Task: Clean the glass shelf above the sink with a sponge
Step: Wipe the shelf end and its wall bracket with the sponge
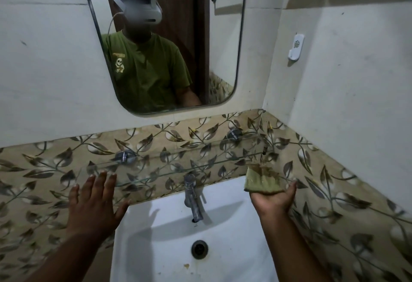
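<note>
A clear glass shelf [178, 164] runs along the leaf-patterned tiles above the white sink [223, 248], held by two chrome brackets. My left hand [93, 203] is spread flat, fingers apart, its fingertips at the shelf's left front edge. My right hand [273, 199] is turned palm up under the shelf's right end, with a worn green sponge [260, 179] lying on its fingers and reaching up to the glass edge.
A chrome tap [192, 194] rises at the back of the sink just below the shelf. A mirror [165, 41] hangs above, reflecting a person in a green shirt. A side wall with a white hook [296, 47] closes the right.
</note>
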Tool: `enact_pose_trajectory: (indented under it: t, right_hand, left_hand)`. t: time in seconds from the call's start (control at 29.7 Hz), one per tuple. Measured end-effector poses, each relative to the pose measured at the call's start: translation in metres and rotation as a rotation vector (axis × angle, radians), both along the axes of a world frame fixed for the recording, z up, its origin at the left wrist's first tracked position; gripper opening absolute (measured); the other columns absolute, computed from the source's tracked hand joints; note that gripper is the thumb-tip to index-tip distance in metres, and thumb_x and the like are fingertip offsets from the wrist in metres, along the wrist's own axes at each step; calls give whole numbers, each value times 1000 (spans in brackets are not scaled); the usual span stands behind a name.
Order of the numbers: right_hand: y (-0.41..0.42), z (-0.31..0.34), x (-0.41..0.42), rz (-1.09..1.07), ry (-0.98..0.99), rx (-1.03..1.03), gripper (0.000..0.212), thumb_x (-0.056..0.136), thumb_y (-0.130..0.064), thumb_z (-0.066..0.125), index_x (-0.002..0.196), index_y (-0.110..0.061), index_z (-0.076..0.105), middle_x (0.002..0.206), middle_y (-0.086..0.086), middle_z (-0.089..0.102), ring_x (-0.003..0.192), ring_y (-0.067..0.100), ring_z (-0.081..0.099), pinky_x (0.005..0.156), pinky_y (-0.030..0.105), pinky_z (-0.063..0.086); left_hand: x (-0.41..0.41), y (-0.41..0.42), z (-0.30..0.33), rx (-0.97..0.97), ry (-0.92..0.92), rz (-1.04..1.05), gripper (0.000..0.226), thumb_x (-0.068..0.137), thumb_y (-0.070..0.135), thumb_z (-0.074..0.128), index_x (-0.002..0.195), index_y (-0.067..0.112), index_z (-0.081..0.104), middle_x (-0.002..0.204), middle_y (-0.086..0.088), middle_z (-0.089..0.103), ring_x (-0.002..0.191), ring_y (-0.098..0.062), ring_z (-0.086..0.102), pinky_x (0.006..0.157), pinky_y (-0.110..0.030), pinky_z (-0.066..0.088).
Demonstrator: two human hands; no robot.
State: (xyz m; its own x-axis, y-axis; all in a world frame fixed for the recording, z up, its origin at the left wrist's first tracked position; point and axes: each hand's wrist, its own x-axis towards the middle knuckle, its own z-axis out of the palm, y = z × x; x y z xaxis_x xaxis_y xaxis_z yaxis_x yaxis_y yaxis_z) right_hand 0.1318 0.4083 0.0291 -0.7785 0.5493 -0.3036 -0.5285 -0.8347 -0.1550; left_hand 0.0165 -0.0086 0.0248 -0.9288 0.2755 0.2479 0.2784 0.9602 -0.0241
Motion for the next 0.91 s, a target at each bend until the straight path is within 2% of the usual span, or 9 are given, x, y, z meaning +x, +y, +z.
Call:
enact_pose_trajectory:
  t: [0.07, 0.13, 0.2, 0.27, 0.37, 0.47, 0.54, 0.71, 0.91]
  right_hand:
    - [6, 4, 8, -6, -118, 178, 113, 29, -36, 98, 133, -13, 60, 125, 17, 68, 118, 35, 62, 100, 51, 47]
    - [16, 23, 12, 44, -237, 355, 82, 52, -29, 93, 126, -11, 64, 117, 14, 72, 115, 35, 64, 99, 50, 48]
    - [25, 54, 10, -65, -418, 585, 35, 85, -27, 73, 116, -12, 68, 105, 11, 76, 99, 33, 70, 78, 42, 58]
    - [38, 87, 0, -280, -587, 997, 34, 92, -27, 66, 125, -19, 64, 109, 2, 74, 88, 18, 71, 60, 24, 56]
    - [56, 120, -36, -355, -736, 1750, 43, 94, -27, 60, 135, -36, 55, 129, -9, 65, 106, 7, 63, 84, 18, 49]
    - [74, 110, -70, 71, -1067, 2264, 38, 95, -37, 57, 133, -32, 56, 133, 0, 62, 113, 23, 60, 94, 37, 51]
    - [74, 86, -73, 324, -1176, 2299, 31, 96, -40, 55, 119, -22, 66, 119, 9, 69, 103, 28, 64, 86, 36, 53]
    - [68, 69, -60, 37, -1142, 2193, 40, 100, -49, 47, 110, -17, 68, 103, 13, 72, 96, 32, 66, 79, 36, 52]
    - [66, 67, -44, 29, -1202, 2042, 50, 101, -53, 42, 97, -11, 69, 96, 18, 70, 89, 35, 66, 66, 32, 40]
  left_hand:
    - [-1, 2, 0, 15, 10, -12, 90, 81, 68, 37, 146, 7, 48, 148, -25, 51, 135, -48, 46, 120, -44, -5]
    - [-3, 5, 0, 31, 25, -19, 90, 79, 66, 39, 146, 7, 48, 148, -25, 51, 135, -48, 46, 120, -44, -4]
    - [-3, 5, 1, 38, 26, -28, 89, 78, 64, 42, 146, 7, 47, 147, -25, 51, 134, -48, 46, 121, -46, 0]
    - [-3, 4, 1, 43, 31, -35, 90, 76, 63, 43, 146, 7, 45, 148, -25, 51, 134, -49, 46, 120, -44, -7]
    - [-4, 4, 3, 53, 17, -32, 90, 76, 63, 43, 146, 7, 46, 148, -24, 50, 134, -49, 45, 118, -43, -12]
    - [1, 6, 0, 54, -19, -50, 90, 76, 63, 42, 145, 6, 47, 147, -25, 51, 133, -50, 46, 117, -43, -13]
    - [4, 7, -4, 50, -36, -60, 91, 75, 63, 42, 145, 5, 47, 147, -25, 51, 132, -50, 47, 117, -44, -11]
    - [-3, 9, 2, 54, -5, -50, 91, 76, 63, 42, 147, 6, 46, 148, -25, 50, 133, -49, 46, 118, -44, -10]
    - [3, 8, 1, 51, -20, -51, 91, 76, 63, 42, 145, 5, 48, 147, -26, 51, 133, -50, 45, 117, -43, -11]
